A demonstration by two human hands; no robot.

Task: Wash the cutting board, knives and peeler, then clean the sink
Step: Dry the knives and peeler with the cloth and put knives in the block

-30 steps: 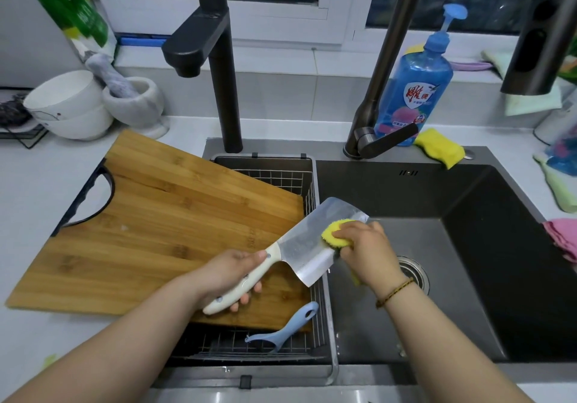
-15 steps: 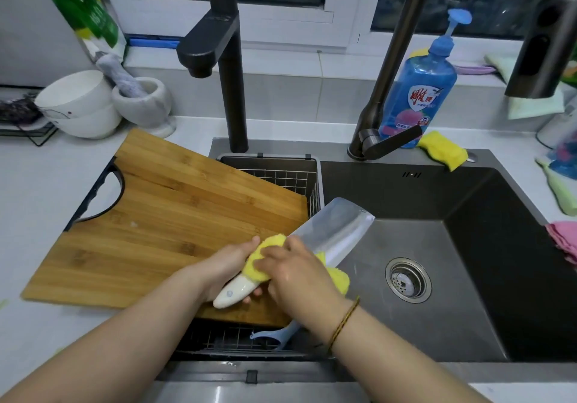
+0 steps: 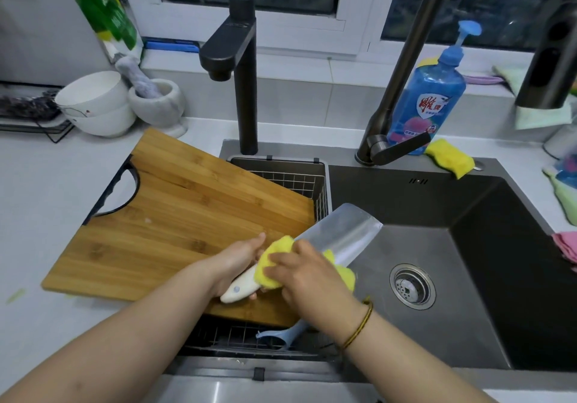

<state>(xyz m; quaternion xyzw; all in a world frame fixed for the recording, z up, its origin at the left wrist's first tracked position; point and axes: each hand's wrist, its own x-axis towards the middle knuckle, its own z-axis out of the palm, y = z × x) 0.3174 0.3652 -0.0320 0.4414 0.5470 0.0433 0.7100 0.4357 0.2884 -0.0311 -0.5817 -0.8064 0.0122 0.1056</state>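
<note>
Head camera: the left hand [image 3: 236,262] grips the white handle of the broad steel cleaver [image 3: 340,234], its blade angled out over the dark sink [image 3: 468,324]. The right hand [image 3: 304,277] clutches a yellow sponge [image 3: 273,266] folded around the blade's base. The bamboo cutting board [image 3: 193,215] lies across the wire basket [image 3: 299,180]. The pale blue plastic peeler [image 3: 281,337] sits in that basket, beneath the board's near edge.

Counter [image 3: 46,184] with board [image 3: 203,215], bowls [image 3: 93,105], mortar [image 3: 159,102]
</note>
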